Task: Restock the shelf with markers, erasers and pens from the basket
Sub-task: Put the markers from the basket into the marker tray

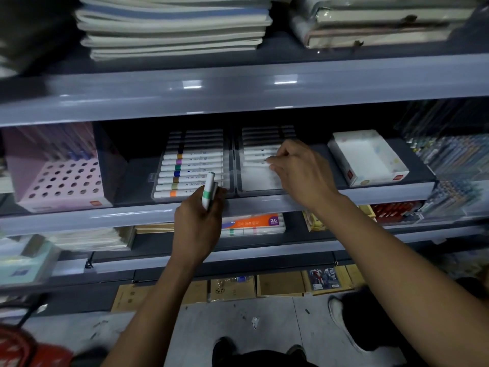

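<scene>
A grey metal shelf [238, 205] runs across the view in several tiers, its glossy front lips catching ceiling light. On the middle tier stand two clear trays: the left tray [156, 186] is nearly full of white markers with coloured bands lying flat side by side, and the right tray [239, 181] holds a few markers at the back with bare floor toward the front. The left hand [197, 226] is curled around a small bunch of markers [209, 190], one with a green band, held upright just in front of the left tray. The right hand [299, 170] reaches into the right tray, fingertips pinching a white marker [260, 161] lying there. Left of the trays stands a pink box with round holes [63, 181]; to the right lies an open white carton [370, 157]. Stacked notebooks [174, 27] fill the tier above. Below, a marker set [254, 223] sits on the next tier. The floor [238, 321] is grey tile, and a red basket [23, 348] shows at the lower left corner.
</scene>
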Tool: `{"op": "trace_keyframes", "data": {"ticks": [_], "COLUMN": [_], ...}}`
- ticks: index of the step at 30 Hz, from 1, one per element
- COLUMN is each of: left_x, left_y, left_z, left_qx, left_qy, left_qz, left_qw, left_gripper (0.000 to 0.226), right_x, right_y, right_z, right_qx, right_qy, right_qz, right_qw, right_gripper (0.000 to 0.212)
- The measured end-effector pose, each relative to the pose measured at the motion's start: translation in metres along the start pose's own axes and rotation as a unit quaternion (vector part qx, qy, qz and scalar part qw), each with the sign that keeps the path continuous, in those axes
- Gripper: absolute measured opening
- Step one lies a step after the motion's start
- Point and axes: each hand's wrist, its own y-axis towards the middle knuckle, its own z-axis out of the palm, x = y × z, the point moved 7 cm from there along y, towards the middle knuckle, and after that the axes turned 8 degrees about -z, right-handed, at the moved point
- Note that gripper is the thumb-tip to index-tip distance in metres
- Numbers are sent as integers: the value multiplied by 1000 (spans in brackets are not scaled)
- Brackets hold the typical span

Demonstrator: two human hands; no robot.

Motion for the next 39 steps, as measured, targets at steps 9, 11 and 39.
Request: {"op": "trace_keyframes", "data": {"ticks": [9, 11, 39], "left_x": [-2, -2, -29], "left_y": [2, 1, -25], "left_z": [-3, -3, 34], "left_qx": [-8, -9, 246], "left_qy": [-8, -8, -287], "left_qz": [-10, -11, -145], "left_qw": [1000, 1000, 915], "left_gripper": [37, 39, 42], "right_x": [9, 11, 55], "right_y": [-10, -9, -50], "right_z": [1, 1, 9], "right_qx": [4, 4, 6], "right_qy": [-73, -79, 508], "right_qz": [37, 33, 176], "right_qw": [997, 996, 843], "right_gripper": [39, 36, 18]}}
